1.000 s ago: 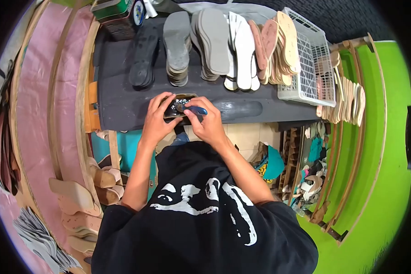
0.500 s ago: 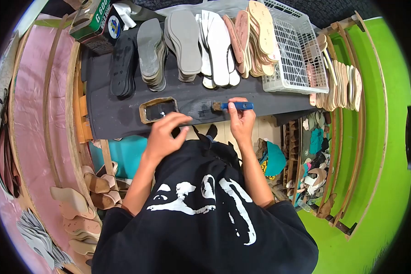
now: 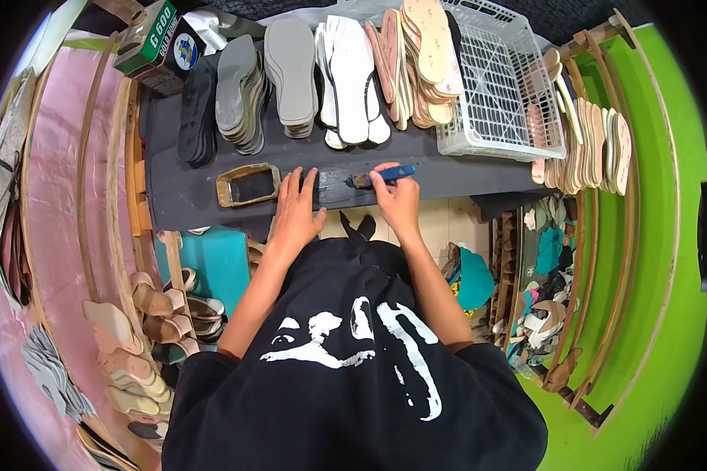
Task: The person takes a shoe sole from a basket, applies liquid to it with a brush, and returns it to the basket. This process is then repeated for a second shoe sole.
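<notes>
My right hand (image 3: pixel 401 202) grips the blue handle of a paintbrush (image 3: pixel 397 173). The brush's bristles point left and touch a dark, shiny smear (image 3: pixel 335 187) on the black-covered table. Left of that smear, my left hand (image 3: pixel 297 210) lies flat with its fingers stretched out on the black surface, holding nothing. Just beyond those fingers to the left stands a small brown-rimmed container (image 3: pixel 222 191) with dark contents.
Stacks of black (image 3: pixel 197 118), grey (image 3: pixel 291 71), white (image 3: pixel 353 86) and beige insoles (image 3: pixel 428 47) line the table's back. A white plastic crate (image 3: pixel 499 145) sits at the right, a green can (image 3: pixel 159 51) at back left. Shelves hold shoe parts on both sides.
My left hand has come down from above the container's edge onto the table. The brush has moved slightly left, its bristles now on the shiny smear. The head view has shifted a little.
</notes>
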Demonstrator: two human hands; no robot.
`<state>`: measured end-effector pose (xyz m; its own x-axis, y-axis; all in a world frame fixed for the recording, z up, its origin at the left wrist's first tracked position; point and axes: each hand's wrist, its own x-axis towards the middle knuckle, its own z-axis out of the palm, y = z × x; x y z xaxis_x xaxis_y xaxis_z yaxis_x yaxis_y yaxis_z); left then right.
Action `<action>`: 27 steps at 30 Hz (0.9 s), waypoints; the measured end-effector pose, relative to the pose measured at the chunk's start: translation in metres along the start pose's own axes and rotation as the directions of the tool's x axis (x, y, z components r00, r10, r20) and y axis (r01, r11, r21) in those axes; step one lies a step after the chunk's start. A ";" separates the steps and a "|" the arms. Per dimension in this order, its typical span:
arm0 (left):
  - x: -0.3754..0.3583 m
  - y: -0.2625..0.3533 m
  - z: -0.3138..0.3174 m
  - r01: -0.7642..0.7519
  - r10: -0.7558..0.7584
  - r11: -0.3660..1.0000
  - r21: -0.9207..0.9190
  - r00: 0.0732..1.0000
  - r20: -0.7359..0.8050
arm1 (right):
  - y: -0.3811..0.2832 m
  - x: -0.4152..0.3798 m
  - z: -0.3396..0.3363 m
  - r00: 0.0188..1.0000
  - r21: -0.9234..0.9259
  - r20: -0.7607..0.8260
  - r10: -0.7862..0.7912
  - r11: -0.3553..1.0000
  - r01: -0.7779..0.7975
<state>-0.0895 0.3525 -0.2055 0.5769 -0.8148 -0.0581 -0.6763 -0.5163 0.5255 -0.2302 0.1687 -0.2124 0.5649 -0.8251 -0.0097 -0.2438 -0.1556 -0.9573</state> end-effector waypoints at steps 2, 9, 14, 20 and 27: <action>-0.001 0.002 0.009 0.045 -0.045 0.999 0.000 0.999 -0.006 | 0.010 0.006 -0.014 1.000 -0.003 0.000 0.014 1.000 -0.014; -0.008 0.007 0.022 0.083 -0.082 0.996 0.011 0.991 -0.104 | 0.047 0.036 -0.065 0.993 0.189 -0.053 0.102 0.978 -0.090; -0.008 0.007 0.022 0.120 -0.137 0.985 -0.125 0.980 -0.146 | 0.062 0.040 -0.077 0.993 0.246 -0.002 0.118 0.963 -0.114; -0.013 -0.008 0.018 0.068 -0.074 0.996 -0.055 0.989 -0.129 | 0.037 -0.012 0.005 0.996 0.230 0.073 0.046 0.971 -0.061; -0.022 -0.035 0.007 -0.093 0.089 0.992 -0.090 0.995 -0.052 | 0.042 -0.003 -0.019 0.989 0.194 -0.090 0.120 0.976 -0.101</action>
<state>-0.0820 0.3863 -0.2288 0.5375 -0.8427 0.0327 -0.6831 -0.4123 0.6029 -0.2569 0.1543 -0.2470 0.4587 -0.8832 -0.0982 -0.1416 0.0365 -0.9893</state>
